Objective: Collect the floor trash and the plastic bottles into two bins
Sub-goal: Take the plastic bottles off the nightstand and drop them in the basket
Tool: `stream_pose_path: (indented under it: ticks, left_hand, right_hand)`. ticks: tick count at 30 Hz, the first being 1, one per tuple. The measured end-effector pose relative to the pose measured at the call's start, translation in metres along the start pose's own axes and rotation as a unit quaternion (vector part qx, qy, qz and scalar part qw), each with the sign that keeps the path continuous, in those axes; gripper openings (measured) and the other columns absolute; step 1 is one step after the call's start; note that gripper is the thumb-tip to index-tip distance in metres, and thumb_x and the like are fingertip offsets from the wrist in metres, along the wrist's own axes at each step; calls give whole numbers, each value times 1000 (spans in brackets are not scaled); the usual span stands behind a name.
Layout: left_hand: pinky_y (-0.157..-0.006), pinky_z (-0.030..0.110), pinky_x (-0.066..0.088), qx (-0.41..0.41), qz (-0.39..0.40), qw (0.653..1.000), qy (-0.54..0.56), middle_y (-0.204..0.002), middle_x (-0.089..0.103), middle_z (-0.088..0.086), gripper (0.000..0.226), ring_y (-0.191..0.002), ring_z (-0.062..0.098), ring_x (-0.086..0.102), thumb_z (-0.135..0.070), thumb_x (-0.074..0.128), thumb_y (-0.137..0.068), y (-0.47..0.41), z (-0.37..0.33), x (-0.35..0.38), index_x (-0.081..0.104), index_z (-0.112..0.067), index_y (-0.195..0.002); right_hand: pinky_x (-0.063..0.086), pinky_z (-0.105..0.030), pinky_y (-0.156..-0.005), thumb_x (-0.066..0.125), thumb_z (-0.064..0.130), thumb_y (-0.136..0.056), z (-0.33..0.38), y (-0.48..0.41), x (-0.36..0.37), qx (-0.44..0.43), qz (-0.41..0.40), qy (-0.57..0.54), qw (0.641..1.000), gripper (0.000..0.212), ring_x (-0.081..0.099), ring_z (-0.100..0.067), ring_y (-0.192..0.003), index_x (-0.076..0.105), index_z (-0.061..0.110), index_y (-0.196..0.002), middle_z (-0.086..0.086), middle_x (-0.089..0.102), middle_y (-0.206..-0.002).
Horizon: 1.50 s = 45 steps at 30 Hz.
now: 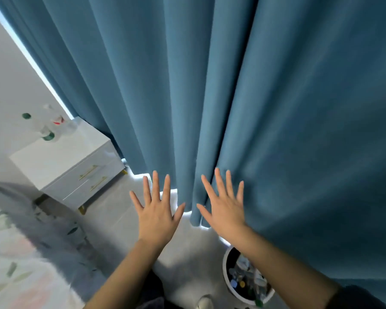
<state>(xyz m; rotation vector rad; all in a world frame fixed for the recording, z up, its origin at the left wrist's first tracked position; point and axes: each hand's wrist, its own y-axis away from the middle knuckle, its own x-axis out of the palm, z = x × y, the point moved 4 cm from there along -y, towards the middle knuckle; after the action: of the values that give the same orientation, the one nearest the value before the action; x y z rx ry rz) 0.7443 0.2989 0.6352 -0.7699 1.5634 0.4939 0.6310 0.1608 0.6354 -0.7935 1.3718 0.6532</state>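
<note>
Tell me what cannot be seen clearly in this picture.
Head view only:
1. Bin: contents partly covered by the right forearm, also blurred.
2. Bottles on the nightstand: blurred, their number is unclear.
3. Whatever lies behind the curtain: hidden by its cloth.

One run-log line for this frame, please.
left hand: open, empty | right hand: open, empty | white bin: on floor, holds items | plastic bottles: on nightstand, not yet collected
</note>
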Motion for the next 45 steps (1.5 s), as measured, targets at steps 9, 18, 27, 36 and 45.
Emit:
stream_pose_path:
  ticks: [9,18,27,36,45]
  left_hand:
    - [-110,65,6,-81,-4,997,-10,-159,14,9,78,-146,33,8,-68,19,-87,-74,150,-15,26,-21,-149]
    - [-109,66,7,-96,-20,995,-6,-159,11,10,81,-146,35,6,-71,14,-87,-165,303,-37,19,-21,-151]
    - [-110,66,9,-145,-15,989,-15,-160,9,9,84,-147,34,5,-72,2,-88,-197,391,-43,18,-20,-151]
    - [-111,66,8,-205,-13,978,-29,-160,6,9,83,-147,33,0,-72,10,-86,-216,448,-43,16,-21,-152]
    - [-109,68,12,-247,7,968,-44,-159,12,10,83,-146,34,4,-70,17,-85,-276,495,-31,21,-20,-150]
  right_hand:
    - [18,-65,-110,47,65,-83,133,-125,11,-74,-5,11,997,82,11,-36,-145,10,33,-150,-8,15,-159]
    - [26,-66,-106,55,62,-82,262,-234,16,-82,-2,9,997,84,24,-39,-142,16,30,-148,-11,24,-156]
    - [14,-65,-110,45,61,-88,354,-296,27,-141,17,1,990,78,7,-37,-146,10,31,-151,-9,8,-160]
    - [18,-65,-108,43,65,-87,414,-348,36,-193,26,3,981,83,11,-39,-146,-1,30,-148,-11,11,-160]
    - [16,-65,-110,45,61,-87,451,-425,52,-229,51,-14,972,83,10,-38,-146,-4,32,-147,-9,8,-160]
